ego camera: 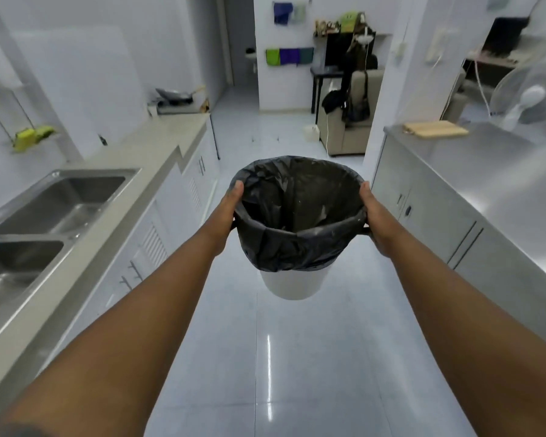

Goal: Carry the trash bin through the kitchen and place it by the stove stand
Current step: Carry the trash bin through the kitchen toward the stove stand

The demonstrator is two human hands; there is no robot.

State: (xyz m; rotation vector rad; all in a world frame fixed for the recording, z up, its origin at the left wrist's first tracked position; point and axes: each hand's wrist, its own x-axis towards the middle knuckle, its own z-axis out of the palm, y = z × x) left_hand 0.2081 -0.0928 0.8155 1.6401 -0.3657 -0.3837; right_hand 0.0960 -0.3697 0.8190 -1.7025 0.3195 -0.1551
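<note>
A white trash bin [292, 283] lined with a black plastic bag hangs in the air in front of me, above the floor of the kitchen aisle. My left hand [227, 212] grips the bin's left rim and my right hand [375, 219] grips its right rim. The bin is upright and looks empty inside. A stove [174, 100] with a pan on it sits at the far end of the left counter.
A beige counter [139, 143] with a double steel sink [60, 200] runs along the left. A steel-topped cabinet [486, 171] with a wooden cutting board [435, 129] and a fan [530, 99] stands on the right. The tiled aisle leads ahead toward an armchair [350, 121].
</note>
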